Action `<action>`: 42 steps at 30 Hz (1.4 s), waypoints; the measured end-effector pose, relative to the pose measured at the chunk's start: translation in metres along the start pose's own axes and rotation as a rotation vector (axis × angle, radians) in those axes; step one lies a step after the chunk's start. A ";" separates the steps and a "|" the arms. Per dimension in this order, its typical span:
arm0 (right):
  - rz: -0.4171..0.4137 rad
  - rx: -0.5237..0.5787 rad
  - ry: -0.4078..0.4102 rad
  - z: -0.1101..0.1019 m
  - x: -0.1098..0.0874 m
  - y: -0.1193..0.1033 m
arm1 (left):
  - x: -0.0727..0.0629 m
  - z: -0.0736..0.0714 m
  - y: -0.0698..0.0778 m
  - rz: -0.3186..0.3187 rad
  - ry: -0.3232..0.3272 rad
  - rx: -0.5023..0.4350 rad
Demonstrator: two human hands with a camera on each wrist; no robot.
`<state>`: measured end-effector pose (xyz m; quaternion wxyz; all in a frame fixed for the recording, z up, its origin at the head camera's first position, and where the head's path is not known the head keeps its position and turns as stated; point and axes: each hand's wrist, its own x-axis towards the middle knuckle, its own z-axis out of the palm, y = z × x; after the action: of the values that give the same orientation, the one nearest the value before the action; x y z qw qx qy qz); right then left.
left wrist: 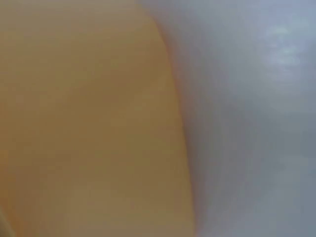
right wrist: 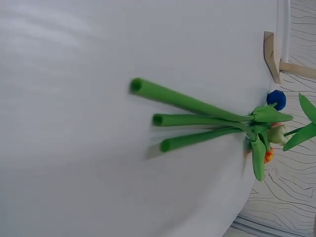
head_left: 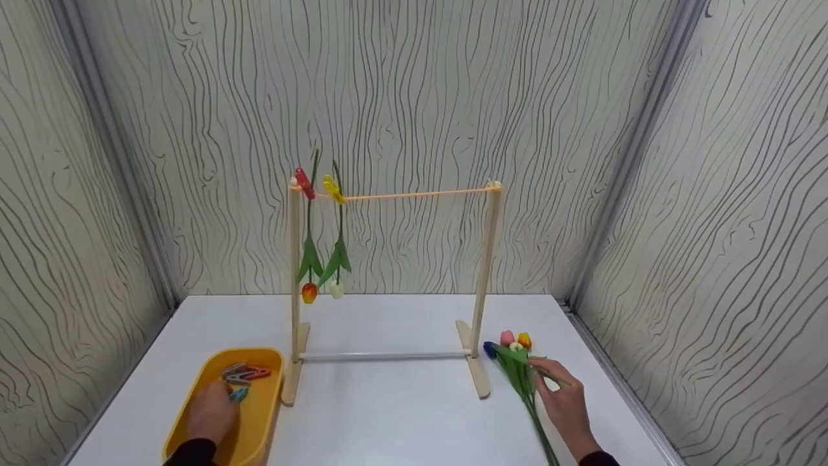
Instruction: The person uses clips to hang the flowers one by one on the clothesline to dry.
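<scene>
My left hand reaches down into a yellow tray, its fingertips on a teal clothespin. Several more clothespins, red and grey, lie just beyond it. The left wrist view holds only the blurred yellow tray wall. On the right, my right hand pinches the stem of a white tulip, head pointing away from me. Beneath it lie other tulips: blue, pink and orange-yellow. Their green stems lie loose in the right wrist view; that hand is out of that view.
A wooden stand with an orange string rises mid-table. Two tulips hang head down near its left post: an orange one by a red clothespin, a white one by a yellow clothespin. Patterned walls enclose the table.
</scene>
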<state>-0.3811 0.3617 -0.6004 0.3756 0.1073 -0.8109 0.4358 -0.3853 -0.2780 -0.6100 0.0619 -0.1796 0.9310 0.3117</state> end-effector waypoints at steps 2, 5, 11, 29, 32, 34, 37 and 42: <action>0.047 0.005 0.019 0.001 0.005 -0.004 | -0.001 -0.002 0.002 -0.022 0.018 -0.092; 0.088 0.010 0.038 0.003 0.014 -0.009 | -0.003 -0.004 0.003 -0.037 0.075 -0.273; 0.063 0.019 0.084 0.006 0.032 -0.014 | -0.004 -0.011 0.004 -0.078 0.164 -0.650; 0.206 0.044 0.140 -0.005 0.064 -0.034 | -0.009 -0.040 0.004 -0.124 0.134 -1.100; 0.192 0.050 0.146 -0.005 0.064 -0.035 | -0.009 -0.043 0.005 -0.121 0.122 -1.079; 0.196 0.056 0.151 -0.005 0.064 -0.035 | -0.010 -0.044 0.006 -0.115 0.113 -1.068; 0.208 0.055 0.143 -0.005 0.063 -0.035 | -0.011 -0.046 0.007 -0.107 0.123 -1.059; 0.214 0.056 0.111 -0.004 0.063 -0.036 | -0.014 -0.050 0.011 -0.082 0.195 -1.078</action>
<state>-0.4053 0.3530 -0.5326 0.3680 0.0061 -0.7830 0.5014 -0.3765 -0.2958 -0.5606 -0.1134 -0.2501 0.6330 0.7238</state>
